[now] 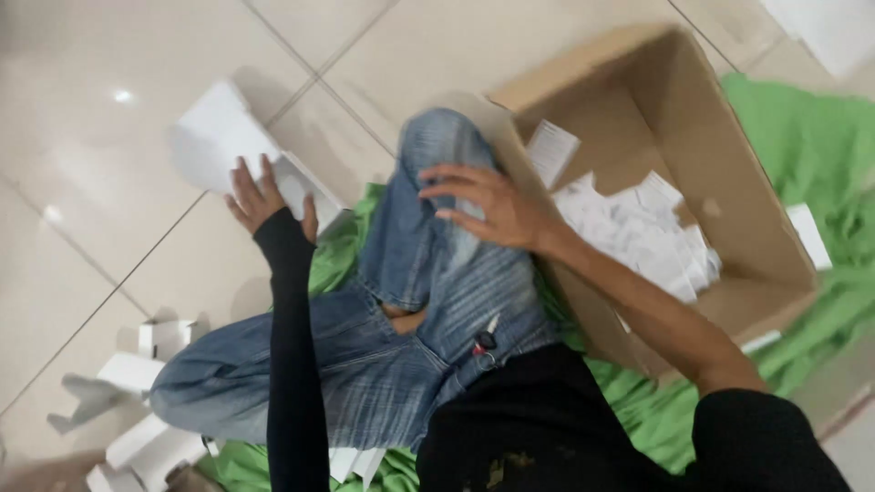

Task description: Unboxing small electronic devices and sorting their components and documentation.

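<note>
Left hand (264, 196) on white box (219, 137) (right hand (488, 205) spread above knee (437, 146)).

Floor w/ cloth, box & white pieces

Pale glossy tile floor (109, 273) carries a green cloth (820, 155) spread at right and bottom. A brown cardboard box (720, 182) sits at the cloth's edge, partly on tiles, w/ white paper pieces inside. Small white folded boxes (137, 374) lie on tiles at lower left; one bigger white box (214, 137) at upper left.
</note>
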